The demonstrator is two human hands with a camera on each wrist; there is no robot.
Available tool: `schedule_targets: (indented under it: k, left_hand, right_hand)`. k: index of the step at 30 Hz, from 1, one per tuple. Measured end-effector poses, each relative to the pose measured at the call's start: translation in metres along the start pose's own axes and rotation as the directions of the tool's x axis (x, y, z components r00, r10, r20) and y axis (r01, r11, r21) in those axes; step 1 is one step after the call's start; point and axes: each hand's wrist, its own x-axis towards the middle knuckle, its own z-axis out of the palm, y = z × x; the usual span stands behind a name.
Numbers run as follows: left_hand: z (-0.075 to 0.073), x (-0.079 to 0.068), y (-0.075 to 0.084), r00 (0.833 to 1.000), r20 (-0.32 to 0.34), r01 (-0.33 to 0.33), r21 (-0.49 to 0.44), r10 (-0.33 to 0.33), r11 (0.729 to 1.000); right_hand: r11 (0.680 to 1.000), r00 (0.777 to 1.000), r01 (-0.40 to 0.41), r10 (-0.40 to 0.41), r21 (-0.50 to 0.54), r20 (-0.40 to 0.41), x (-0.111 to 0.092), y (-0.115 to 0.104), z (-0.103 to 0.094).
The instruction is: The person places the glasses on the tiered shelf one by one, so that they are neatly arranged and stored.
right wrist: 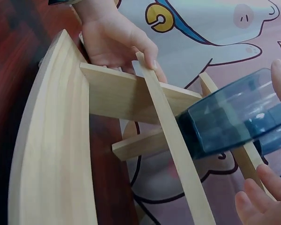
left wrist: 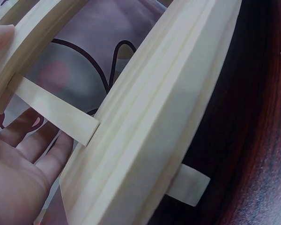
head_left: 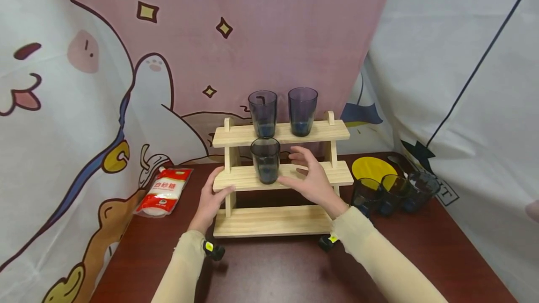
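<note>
A three-tier wooden rack [head_left: 273, 221] stands on the dark table. My left hand [head_left: 210, 199] grips the left end of its middle shelf, thumb on the board and fingers beyond the side support; the left wrist view shows those fingers [left wrist: 51, 145] below the board. One dark tinted glass [head_left: 266, 162] sits upright on the middle shelf, left of centre. Just right of it is my right hand [head_left: 311, 176], fingers spread and thumb near the glass's base. Two more tinted glasses, a left one [head_left: 263, 111] and a right one [head_left: 302, 111], stand upright on the top shelf.
At the right, three dark glasses [head_left: 391, 195] stand in a row before a yellow disc [head_left: 372, 170] and a spoon [head_left: 397, 160]. A red and white sugar pouch [head_left: 165, 191] lies at the left. A printed cloth [head_left: 294, 27] hangs close behind the rack.
</note>
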Motion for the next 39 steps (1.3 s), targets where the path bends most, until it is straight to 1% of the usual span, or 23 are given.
schedule_targets:
  k: [8,16,20,25,29,35,39]
  left_hand:
    - [-0.001,0.0,-0.001,1.0,-0.004,-0.013,0.006,0.013,1.0]
    - [0.0,-0.001,0.0,1.0,-0.002,-0.012,-0.02,0.012,1.0]
    - [-0.001,0.0,0.0,1.0,0.004,-0.011,-0.022,0.011,1.0]
    - [-0.002,0.002,0.0,1.0,0.009,-0.021,-0.023,0.021,1.0]
    - [-0.003,0.002,0.001,1.0,0.004,-0.024,-0.028,0.025,0.999]
    - [-0.002,0.0,0.001,1.0,-0.004,-0.01,-0.003,0.01,1.0]
    - [-0.002,-0.001,0.001,1.0,0.003,-0.016,-0.002,0.016,1.0]
  right_hand:
    - [0.996,0.998,0.05,-0.052,-0.075,-0.019,-0.029,0.012,-0.02]
    - [0.985,0.996,0.054,-0.064,-0.164,-0.057,-0.057,0.021,-0.049]
    - [0.973,0.989,0.071,-0.096,-0.218,-0.108,-0.069,0.024,-0.068]
    - [0.956,0.972,0.084,-0.141,-0.28,-0.189,-0.081,0.024,-0.091]
    - [0.94,0.959,0.055,-0.143,-0.336,-0.244,-0.091,0.026,-0.108]
    - [0.907,0.942,-0.006,-0.136,-0.421,-0.307,-0.107,0.031,-0.133]
    - [0.889,0.929,-0.045,-0.131,-0.456,-0.347,-0.119,0.035,-0.152]
